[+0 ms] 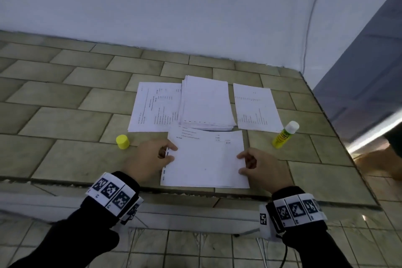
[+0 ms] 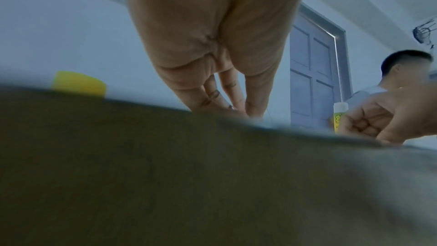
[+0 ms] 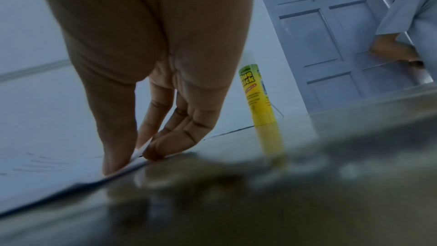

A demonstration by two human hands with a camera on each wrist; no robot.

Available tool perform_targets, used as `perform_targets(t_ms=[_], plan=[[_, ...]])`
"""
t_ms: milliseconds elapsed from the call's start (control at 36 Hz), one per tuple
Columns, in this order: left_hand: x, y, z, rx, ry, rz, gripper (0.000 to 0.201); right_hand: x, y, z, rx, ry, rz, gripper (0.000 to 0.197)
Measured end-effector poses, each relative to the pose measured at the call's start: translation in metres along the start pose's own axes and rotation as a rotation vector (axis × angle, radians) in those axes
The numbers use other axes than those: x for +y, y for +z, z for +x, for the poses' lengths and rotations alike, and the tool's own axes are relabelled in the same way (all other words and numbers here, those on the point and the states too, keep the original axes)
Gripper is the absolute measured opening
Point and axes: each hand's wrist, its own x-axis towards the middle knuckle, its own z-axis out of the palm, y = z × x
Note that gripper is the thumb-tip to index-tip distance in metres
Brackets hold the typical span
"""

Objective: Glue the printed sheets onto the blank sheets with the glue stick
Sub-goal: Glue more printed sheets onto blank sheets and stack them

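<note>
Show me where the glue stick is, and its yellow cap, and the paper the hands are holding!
glue stick (image 1: 282, 136): head view, on its yellow label.
yellow cap (image 1: 122, 141): head view, on its side wall.
held paper (image 1: 206, 161): head view, on its blank middle.

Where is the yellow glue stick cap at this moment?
In the head view the yellow cap stands alone on the tiled counter, just left of the left hand and below the left printed sheet.

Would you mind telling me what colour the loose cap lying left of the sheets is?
The cap is plain yellow, clearest in the head view.
</note>
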Motion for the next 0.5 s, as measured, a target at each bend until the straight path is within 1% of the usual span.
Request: perform_targets(t_ms=[194,333,500], plan=[[-0.0005,0.0021,-0.0027,0.014,-0.023,0.068,0.026,0.0028,0.0008,0.0017,-0.01,0.01,0.065,0.031],[0.0032,0.001,-0.0038,0.006,-0.039,0.056,0.022,0.0071,0.0004,0.0023,-0.023,0.019,0.092,0.032],[0.001,0.0012,-0.0045,-0.006,-0.061,0.031,0.022,0.0091,0.0005,0.0032,-0.039,0.019,0.111,0.034]])
